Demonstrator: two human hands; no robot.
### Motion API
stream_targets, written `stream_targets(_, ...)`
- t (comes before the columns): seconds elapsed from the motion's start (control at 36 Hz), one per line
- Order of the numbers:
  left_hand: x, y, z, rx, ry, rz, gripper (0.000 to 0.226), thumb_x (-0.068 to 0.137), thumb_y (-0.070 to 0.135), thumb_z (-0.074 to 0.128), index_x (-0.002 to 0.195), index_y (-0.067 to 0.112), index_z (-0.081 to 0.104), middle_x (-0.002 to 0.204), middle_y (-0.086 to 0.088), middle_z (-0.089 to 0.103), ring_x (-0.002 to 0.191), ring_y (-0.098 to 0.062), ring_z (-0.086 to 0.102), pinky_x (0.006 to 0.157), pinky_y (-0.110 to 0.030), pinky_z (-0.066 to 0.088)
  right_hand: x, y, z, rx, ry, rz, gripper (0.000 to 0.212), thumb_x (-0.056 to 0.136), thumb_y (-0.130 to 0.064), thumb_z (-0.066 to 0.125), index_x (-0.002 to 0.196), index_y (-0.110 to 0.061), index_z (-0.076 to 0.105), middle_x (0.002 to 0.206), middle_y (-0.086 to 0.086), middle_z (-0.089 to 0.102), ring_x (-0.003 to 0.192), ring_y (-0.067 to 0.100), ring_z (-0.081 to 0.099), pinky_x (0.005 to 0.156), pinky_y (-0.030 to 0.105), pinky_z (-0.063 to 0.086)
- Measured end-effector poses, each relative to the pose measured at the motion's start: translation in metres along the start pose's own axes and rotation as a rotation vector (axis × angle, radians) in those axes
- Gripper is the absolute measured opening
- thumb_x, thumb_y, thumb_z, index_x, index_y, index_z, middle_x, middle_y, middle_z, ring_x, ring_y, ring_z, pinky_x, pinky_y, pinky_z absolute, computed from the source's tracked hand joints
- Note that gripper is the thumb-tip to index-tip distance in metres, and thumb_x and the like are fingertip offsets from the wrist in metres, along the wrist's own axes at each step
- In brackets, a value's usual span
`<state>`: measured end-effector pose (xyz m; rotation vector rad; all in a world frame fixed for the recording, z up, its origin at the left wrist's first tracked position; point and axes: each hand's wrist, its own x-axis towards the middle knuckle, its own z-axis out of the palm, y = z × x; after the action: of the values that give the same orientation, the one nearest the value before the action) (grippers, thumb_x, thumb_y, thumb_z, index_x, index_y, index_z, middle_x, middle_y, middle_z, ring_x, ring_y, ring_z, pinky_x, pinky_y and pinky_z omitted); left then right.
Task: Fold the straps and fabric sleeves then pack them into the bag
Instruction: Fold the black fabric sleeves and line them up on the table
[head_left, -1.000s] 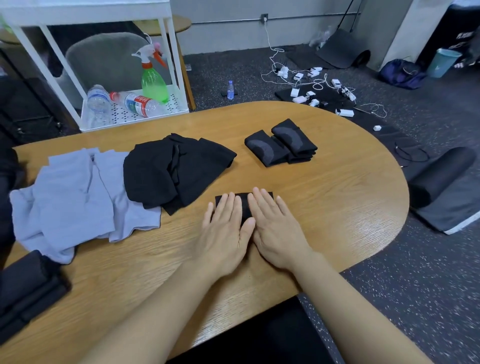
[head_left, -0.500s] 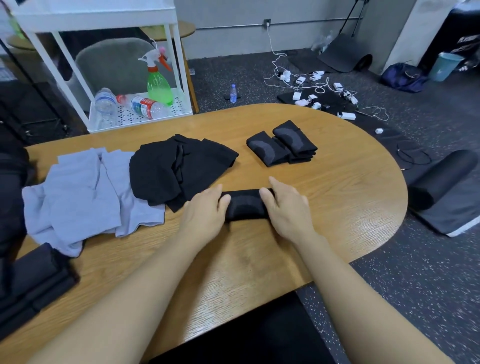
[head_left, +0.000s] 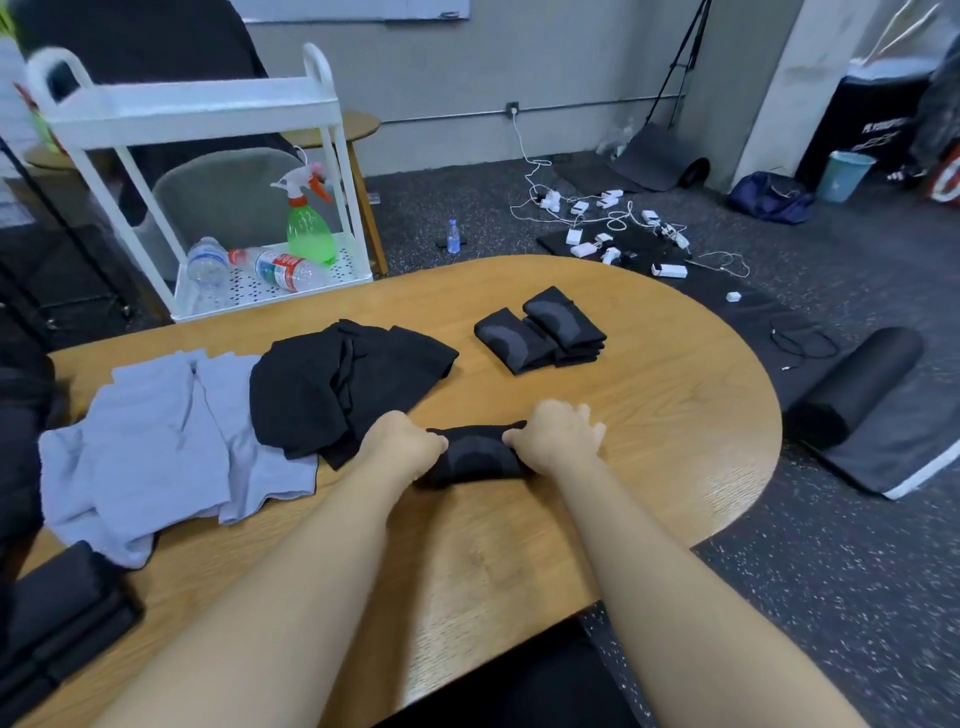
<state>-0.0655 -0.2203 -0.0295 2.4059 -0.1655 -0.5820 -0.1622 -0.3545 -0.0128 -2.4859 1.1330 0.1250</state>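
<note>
1. Folding is partway done, by my judgement: two folded sleeves (head_left: 540, 330) lie side by side, touching, at the far side of the worktop (head_left: 675, 415), and a third, the black sleeve (head_left: 475, 457), is between my hands at the near middle.
2. Both hands are curled and gripping that sleeve: my left hand (head_left: 402, 444) at its left end, my right hand (head_left: 556, 434) at its right end.
3. Left to fold, as far as I can see: one loose black fabric pile (head_left: 337, 384) and one heap of grey-blue cloth (head_left: 156, 441); I cannot tell how many pieces each holds.
4. One stack of dark folded items (head_left: 57, 613) sits at the near left corner; its count is unclear.
5. Packing has not begun, I judge: I cannot pick out the bag for certain; something dark at the left edge is cut off.
</note>
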Motion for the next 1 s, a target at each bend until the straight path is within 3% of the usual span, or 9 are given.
stream_targets(0.11,-0.003,0.005,0.002,-0.056,0.029,0.050,0.030,0.085,0.020,0.066,0.069,0.011,0.043,0.066,-0.004,0.041,0.064,-0.023,0.043,0.060,-0.030,0.034,-0.001,0.009,0.000,0.118,0.016,-0.011,0.026,0.091,-0.039,0.058,0.075,-0.019,0.054,0.092,-0.002,0.060,0.109,0.024,0.044,0.084,0.037,0.028)
stream_targets(0.19,-0.003,0.010,0.003,-0.150,0.050,0.121,0.035,0.090,0.021,0.064,0.066,0.016,0.039,0.072,-0.003,0.044,0.070,-0.022,0.044,0.065,-0.030,0.036,-0.003,0.017,-0.005,0.329,-0.005,-0.003,0.029,0.086,-0.033,0.062,0.066,-0.023,0.045,0.075,-0.007,0.053,0.089,0.021,0.049,0.079,0.036,0.027)
stream_targets(0.28,-0.003,0.024,0.001,-0.301,0.013,0.171,0.012,0.090,0.025,0.065,0.090,0.017,0.056,0.095,0.001,0.058,0.088,-0.018,0.055,0.068,-0.027,0.041,0.000,0.023,-0.011,0.486,0.029,0.009,0.018,0.084,-0.026,0.064,0.075,-0.025,0.049,0.076,-0.010,0.057,0.081,0.015,0.053,0.079,0.034,0.026)
stream_targets(0.39,0.005,0.054,-0.002,-0.336,0.073,0.248,0.023,0.091,0.026,0.065,0.110,0.019,0.053,0.099,0.007,0.052,0.090,-0.011,0.052,0.068,-0.026,0.039,0.008,0.026,-0.023,0.540,0.154,-0.034,0.018,0.085,-0.024,0.064,0.089,-0.029,0.047,0.077,-0.014,0.053,0.087,0.014,0.053,0.078,0.033,0.023)
stream_targets(0.64,0.045,0.121,-0.008,-0.188,0.072,0.421,0.002,0.100,0.021,0.048,0.102,0.020,0.049,0.081,-0.002,0.053,0.066,-0.014,0.046,0.056,-0.029,0.033,0.053,0.022,-0.045,0.415,0.463,-0.175,0.014,0.088,-0.026,0.062,0.084,-0.029,0.050,0.075,-0.011,0.055,0.095,0.011,0.040,0.073,0.032,0.014)
stream_targets(0.72,0.063,0.135,-0.008,-0.173,0.045,0.423,0.021,0.100,0.009,0.040,0.092,0.021,0.056,0.088,0.001,0.056,0.077,-0.012,0.050,0.061,-0.028,0.034,0.075,0.018,-0.045,0.360,0.517,-0.159,0.014,0.089,-0.029,0.062,0.084,-0.031,0.049,0.079,-0.010,0.057,0.095,0.010,0.038,0.071,0.031,0.011)
stream_targets(0.78,0.072,0.144,-0.008,-0.205,-0.017,0.406,0.032,0.097,0.003,0.040,0.085,0.020,0.064,0.097,0.000,0.061,0.097,-0.020,0.055,0.073,-0.030,0.037,0.089,0.017,-0.045,0.334,0.546,-0.141,0.013,0.090,-0.029,0.060,0.085,-0.032,0.048,0.082,-0.009,0.058,0.096,0.010,0.039,0.071,0.031,0.010)
stream_targets(0.83,0.079,0.152,-0.008,-0.246,-0.100,0.355,0.031,0.093,0.001,0.044,0.093,0.014,0.072,0.111,-0.007,0.064,0.111,-0.028,0.053,0.088,-0.032,0.039,0.101,0.016,-0.045,0.329,0.568,-0.124,0.011,0.090,-0.027,0.058,0.085,-0.031,0.049,0.081,-0.009,0.058,0.095,0.009,0.039,0.071,0.031,0.009)
stream_targets(1.0,0.107,0.152,-0.002,-0.207,-0.151,0.418,0.041,0.092,-0.006,0.045,0.094,0.026,0.070,0.112,-0.001,0.065,0.098,-0.012,0.058,0.078,-0.023,0.044,0.128,0.013,-0.045,0.310,0.574,-0.100,0.008,0.091,-0.028,0.056,0.085,-0.031,0.051,0.079,-0.009,0.059,0.091,0.007,0.035,0.073,0.031,0.010)
